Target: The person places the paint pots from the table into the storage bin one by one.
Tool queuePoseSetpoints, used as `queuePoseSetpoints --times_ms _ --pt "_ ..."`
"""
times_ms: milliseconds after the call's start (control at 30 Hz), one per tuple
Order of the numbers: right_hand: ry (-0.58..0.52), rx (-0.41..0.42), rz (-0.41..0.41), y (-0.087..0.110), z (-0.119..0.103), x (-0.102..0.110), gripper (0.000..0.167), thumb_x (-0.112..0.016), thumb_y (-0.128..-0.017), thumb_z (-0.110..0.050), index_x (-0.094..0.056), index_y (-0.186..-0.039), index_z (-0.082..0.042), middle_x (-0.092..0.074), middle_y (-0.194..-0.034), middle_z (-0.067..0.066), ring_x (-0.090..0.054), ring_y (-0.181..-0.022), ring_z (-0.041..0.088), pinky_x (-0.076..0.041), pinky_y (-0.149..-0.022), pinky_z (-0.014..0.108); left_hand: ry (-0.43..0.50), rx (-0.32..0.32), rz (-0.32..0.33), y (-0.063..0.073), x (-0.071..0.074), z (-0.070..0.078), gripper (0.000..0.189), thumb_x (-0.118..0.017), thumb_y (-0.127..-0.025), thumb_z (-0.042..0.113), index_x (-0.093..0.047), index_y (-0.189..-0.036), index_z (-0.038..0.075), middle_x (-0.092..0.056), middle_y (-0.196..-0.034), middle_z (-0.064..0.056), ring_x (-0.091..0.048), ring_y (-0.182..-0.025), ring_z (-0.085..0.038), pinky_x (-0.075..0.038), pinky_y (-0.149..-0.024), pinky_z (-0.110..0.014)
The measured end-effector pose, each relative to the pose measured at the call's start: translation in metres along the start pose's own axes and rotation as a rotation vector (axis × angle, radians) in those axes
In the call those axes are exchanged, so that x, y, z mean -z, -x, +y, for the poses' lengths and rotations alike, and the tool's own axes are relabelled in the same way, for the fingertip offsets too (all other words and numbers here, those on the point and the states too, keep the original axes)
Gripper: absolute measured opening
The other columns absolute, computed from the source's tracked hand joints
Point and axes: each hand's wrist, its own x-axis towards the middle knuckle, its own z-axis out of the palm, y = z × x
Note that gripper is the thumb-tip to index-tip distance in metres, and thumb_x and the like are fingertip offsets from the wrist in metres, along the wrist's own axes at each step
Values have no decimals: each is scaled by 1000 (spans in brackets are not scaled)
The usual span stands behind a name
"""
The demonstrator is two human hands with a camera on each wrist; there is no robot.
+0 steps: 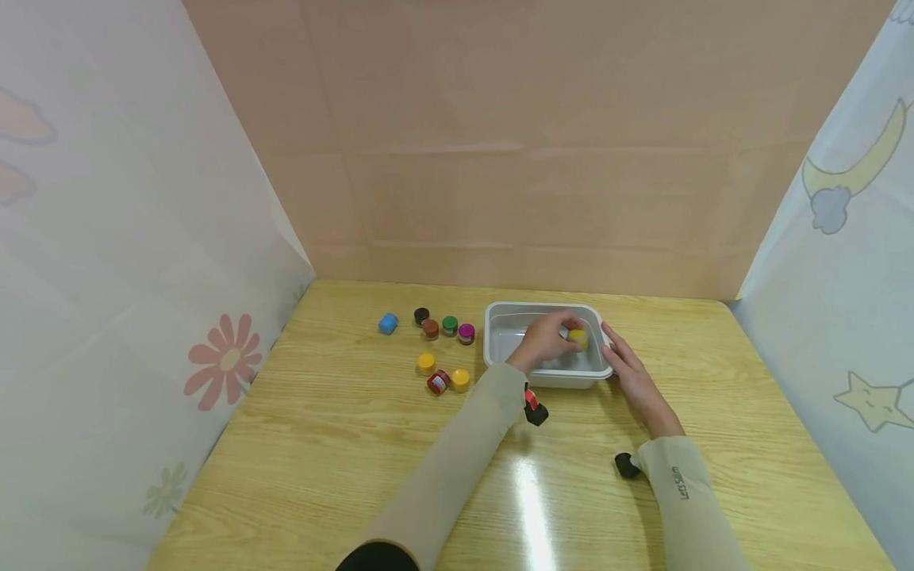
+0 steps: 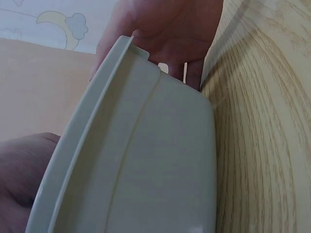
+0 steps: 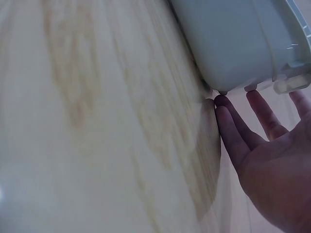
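Closest in view, I find the left sleeve (image 1: 446, 472) pointing toward one o'clock. Small jars (image 1: 466, 334) sit at nine o'clock from the tub (image 1: 571, 381). Left hand (image 1: 545, 342), inside it, pinches a yellow jar (image 1: 580, 339) near three o'clock; other contents behind I cannot confirm. Right hand (image 1: 639, 388), fingers extended, gripping nothing, touches the three o'clock end, presumably steadying it.

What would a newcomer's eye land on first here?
Probably the white tray, right of centre in the head view, where the left hand pinches a yellow jar inside and the right hand touches the right end. Next come the colourful jars scattered to the tray's left, a blue piece farthest out.
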Motion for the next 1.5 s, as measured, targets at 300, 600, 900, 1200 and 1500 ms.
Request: queuePoseSetpoints --times_ms 300,600,900,1200,1500 --pt "-20 15 -7 -1 -1 0 65 -37 -111 -48 -6 -167 -33 -11 -172 21 -27 -149 35 -38 -94 9 -72 -17 2 1 1 1 34 -88 -84 16 -73 -114 17 -75 -117 1 -68 -112 -15 -50 -95 -23" --pt "3 17 -2 1 0 1 66 -38 -112 -47 -7 -168 -30 -25 -166 26 -46 -127 14 -43 -93 11 -121 -25 -3 1 -6 -2 31 -89 -82 12 -72 -107 20 -73 -110 6 -67 -108 -12 -49 -92 -20" --pt "14 19 -11 -1 1 2 65 -37 -112 -47 -6 -167 -31 -22 -168 26 -43 -133 18 -42 -93 10 -144 -25 -22 -1 -7 -4 31 -88 -82 9 -70 -105 20 -72 -111 6 -64 -107 -10 -48 -94 -21" --pt "4 50 2 -2 1 3 65 -37 -113 -43 -7 -168 -28 -32 -159 30 -52 -117 5 -46 -90 12 -165 -47 -40 -3 -5 -1 28 -87 -83 8 -69 -102 17 -70 -108 4 -64 -105 -14 -47 -92 -21" --pt "10 55 7 -1 1 2 65 -37 -112 -45 -9 -168 -28 -34 -156 29 -52 -115 4 -46 -91 12 -206 -65 -58 -2 -5 0 28 -85 -85 10 -71 -108 13 -71 -108 1 -63 -101 -12 -46 -89 -18"
